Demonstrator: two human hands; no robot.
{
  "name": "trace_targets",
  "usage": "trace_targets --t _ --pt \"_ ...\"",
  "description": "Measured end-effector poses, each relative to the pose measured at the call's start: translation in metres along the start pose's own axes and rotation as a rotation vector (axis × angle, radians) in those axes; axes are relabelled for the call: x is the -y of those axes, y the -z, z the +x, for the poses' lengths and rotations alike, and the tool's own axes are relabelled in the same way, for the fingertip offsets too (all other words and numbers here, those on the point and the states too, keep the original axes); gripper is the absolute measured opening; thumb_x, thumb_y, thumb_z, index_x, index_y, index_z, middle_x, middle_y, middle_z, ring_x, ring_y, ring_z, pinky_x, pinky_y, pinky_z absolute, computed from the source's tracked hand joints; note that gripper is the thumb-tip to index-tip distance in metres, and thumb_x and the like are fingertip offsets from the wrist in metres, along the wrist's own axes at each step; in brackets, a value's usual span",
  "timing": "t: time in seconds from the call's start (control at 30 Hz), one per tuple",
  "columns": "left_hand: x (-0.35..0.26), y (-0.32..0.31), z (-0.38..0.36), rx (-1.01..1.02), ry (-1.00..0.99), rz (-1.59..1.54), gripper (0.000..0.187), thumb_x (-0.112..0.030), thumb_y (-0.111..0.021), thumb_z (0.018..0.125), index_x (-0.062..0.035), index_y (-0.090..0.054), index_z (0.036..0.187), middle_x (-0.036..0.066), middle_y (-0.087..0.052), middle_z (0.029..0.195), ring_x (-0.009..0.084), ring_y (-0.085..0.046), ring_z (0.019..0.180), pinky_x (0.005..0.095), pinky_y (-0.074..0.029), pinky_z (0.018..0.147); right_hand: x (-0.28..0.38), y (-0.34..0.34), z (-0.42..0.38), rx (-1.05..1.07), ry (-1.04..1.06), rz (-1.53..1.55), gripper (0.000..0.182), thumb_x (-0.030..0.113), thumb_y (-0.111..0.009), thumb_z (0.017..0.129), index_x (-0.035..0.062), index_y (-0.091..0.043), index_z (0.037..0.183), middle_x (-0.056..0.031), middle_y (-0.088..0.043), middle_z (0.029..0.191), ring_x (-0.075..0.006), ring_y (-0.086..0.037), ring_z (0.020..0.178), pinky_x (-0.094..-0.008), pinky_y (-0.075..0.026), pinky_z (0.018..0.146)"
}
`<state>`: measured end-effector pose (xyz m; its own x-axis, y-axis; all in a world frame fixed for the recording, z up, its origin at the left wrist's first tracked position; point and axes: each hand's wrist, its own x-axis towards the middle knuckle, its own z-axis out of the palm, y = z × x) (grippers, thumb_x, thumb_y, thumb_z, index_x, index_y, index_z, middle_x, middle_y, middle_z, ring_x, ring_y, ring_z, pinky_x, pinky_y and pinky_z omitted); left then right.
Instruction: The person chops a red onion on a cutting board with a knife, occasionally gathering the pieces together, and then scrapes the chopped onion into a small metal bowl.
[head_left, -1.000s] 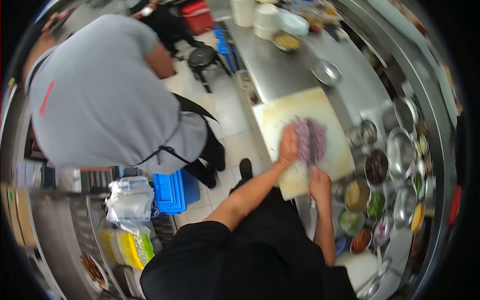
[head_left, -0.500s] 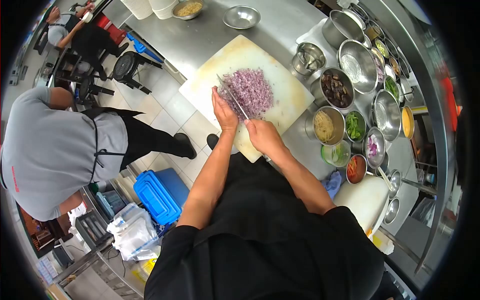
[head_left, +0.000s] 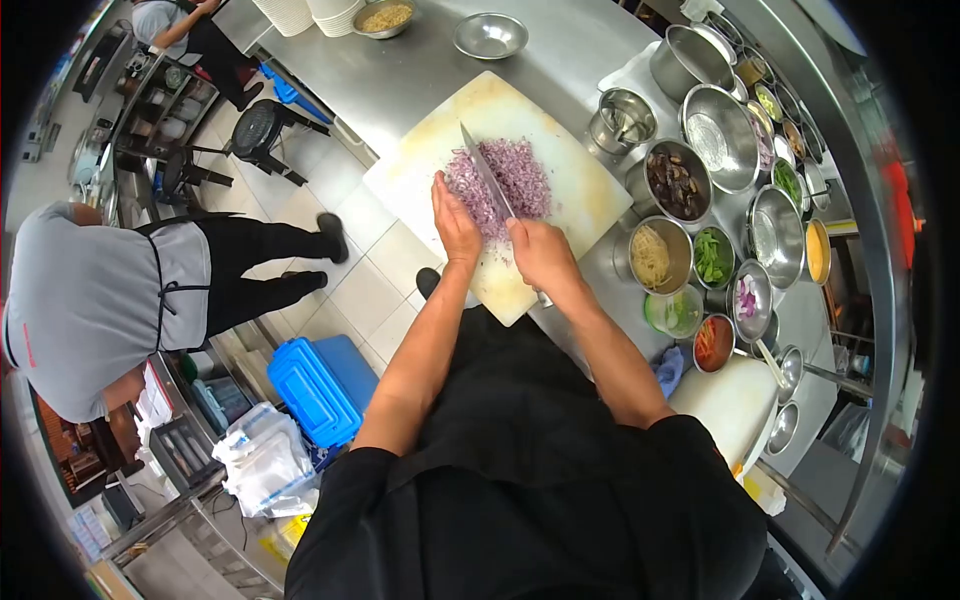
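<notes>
A knife (head_left: 489, 178) lies across a heap of finely chopped purple onion (head_left: 520, 175) on the white cutting board (head_left: 410, 165). My right hand (head_left: 543, 254) is wrapped round its handle at the board's lower right side, and the blade points up and left. At the heap's left edge, my left hand (head_left: 457, 228) stands on its side, fingers stretched out and together, touching the onion; nothing shows in its grasp.
Metal bowls with noodles (head_left: 650, 255), dark pieces (head_left: 675, 183) and greens (head_left: 712, 256) stand right of the board. An empty bowl (head_left: 490, 36) sits above it. Left are a co-worker (head_left: 85, 300), a black stool (head_left: 262, 130) and a blue box (head_left: 315, 390). Another person is at the upper left.
The knife has moved right, its blade now through the middle of the heap, with my right hand slightly right. My left hand has shifted a little. The co-worker at left has stepped, legs now apart.
</notes>
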<state>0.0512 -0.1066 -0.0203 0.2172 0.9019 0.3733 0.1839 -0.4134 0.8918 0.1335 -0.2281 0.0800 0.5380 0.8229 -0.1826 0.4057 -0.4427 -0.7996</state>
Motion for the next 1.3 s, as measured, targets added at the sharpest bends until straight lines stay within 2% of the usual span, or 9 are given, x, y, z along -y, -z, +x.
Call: trace_targets --t 0.1,0.2,0.4,0.5,0.6,0.67,0.8,0.93,1.3 --pt "-0.001 -0.001 -0.001 0.000 0.018 -0.012 0.053 -0.028 -0.028 0.106 0.0099 -0.040 0.141 0.026 -0.042 0.146 0.0405 -0.039 0.136 0.0409 -0.028 0.115 0.008 -0.012 0.015 -0.052 0.072 -0.039 0.042 0.029 -0.044 0.099 -0.0032 -0.068 0.086 -0.0298 -0.064 0.080 -0.0485 -0.063 0.078 -0.0550 -0.049 0.073" --pt "-0.002 0.001 -0.002 0.004 0.036 -0.013 0.053 -0.028 -0.028 0.106 0.0100 -0.039 0.141 0.027 -0.042 0.146 0.0409 -0.038 0.137 0.0412 -0.027 0.115 0.014 -0.010 0.031 0.100 0.047 0.004 0.048 0.030 -0.039 0.102 -0.0031 -0.060 0.074 -0.0196 -0.057 0.054 -0.0315 -0.059 0.044 -0.0461 -0.049 0.052" --pt "0.001 0.001 0.008 -0.052 0.018 0.016 0.052 -0.026 -0.028 0.105 0.0103 -0.041 0.140 0.028 -0.044 0.144 0.0415 -0.037 0.137 0.0414 -0.026 0.116 0.015 -0.012 0.033 0.122 0.033 0.047 0.047 0.031 -0.042 0.102 -0.0030 -0.059 0.074 -0.0165 -0.055 0.052 -0.0278 -0.059 0.042 -0.0435 -0.048 0.050" --pt "0.020 0.010 0.039 -0.008 -0.048 0.235 0.051 -0.025 -0.029 0.104 0.0113 -0.043 0.137 0.028 -0.045 0.142 0.0430 -0.040 0.134 0.0413 -0.027 0.115 0.023 0.004 0.014 0.016 0.021 0.008 0.046 0.029 -0.043 0.099 -0.0048 -0.067 0.080 -0.0287 -0.064 0.076 -0.0470 -0.064 0.076 -0.0534 -0.049 0.074" --pt "0.024 0.004 0.056 0.086 -0.173 0.443 0.047 -0.024 -0.034 0.104 0.0104 -0.051 0.130 0.027 -0.052 0.135 0.0433 -0.048 0.123 0.0427 -0.035 0.109 -0.008 -0.010 0.023 0.023 -0.075 -0.023 0.044 0.029 -0.043 0.099 -0.0042 -0.066 0.082 -0.0276 -0.064 0.076 -0.0471 -0.063 0.077 -0.0541 -0.048 0.074" --pt "0.014 -0.003 0.062 0.345 -0.077 0.063 0.044 -0.025 -0.036 0.104 0.0059 -0.058 0.126 0.025 -0.059 0.125 0.0404 -0.055 0.116 0.0438 -0.041 0.102 0.016 0.015 0.013 0.043 -0.135 0.023 0.044 0.030 -0.043 0.100 -0.0037 -0.066 0.082 -0.0273 -0.064 0.077 -0.0474 -0.063 0.078 -0.0544 -0.048 0.074" --pt "0.000 -0.008 0.045 0.224 0.149 -0.251 0.043 -0.026 -0.036 0.105 0.0037 -0.063 0.119 0.020 -0.065 0.115 0.0307 -0.062 0.107 0.0388 -0.046 0.096 -0.001 0.004 -0.001 -0.120 -0.023 -0.069 0.043 0.031 -0.043 0.100 -0.0025 -0.066 0.084 -0.0272 -0.065 0.081 -0.0482 -0.062 0.080 -0.0549 -0.048 0.074" --pt "0.000 0.000 0.033 0.004 0.045 -0.067 0.043 -0.025 -0.038 0.104 0.0077 -0.063 0.117 0.021 -0.063 0.121 0.0313 -0.060 0.113 0.0375 -0.044 0.099 -0.009 0.005 -0.002 0.043 -0.115 -0.017 0.043 0.031 -0.043 0.100 -0.0021 -0.065 0.084 -0.0274 -0.065 0.084 -0.0489 -0.062 0.081 -0.0555 -0.047 0.074" --pt "0.001 0.001 0.017 0.048 0.019 -0.075 0.053 -0.028 -0.029 0.105 0.0085 -0.040 0.142 0.027 -0.046 0.143 0.0374 -0.043 0.134 0.0377 -0.031 0.113 -0.016 -0.030 0.000 -0.054 0.076 -0.155 0.044 0.031 -0.044 0.101 -0.0028 -0.063 0.082 -0.0258 -0.064 0.070 -0.0442 -0.065 0.066 -0.0533 -0.050 0.062"
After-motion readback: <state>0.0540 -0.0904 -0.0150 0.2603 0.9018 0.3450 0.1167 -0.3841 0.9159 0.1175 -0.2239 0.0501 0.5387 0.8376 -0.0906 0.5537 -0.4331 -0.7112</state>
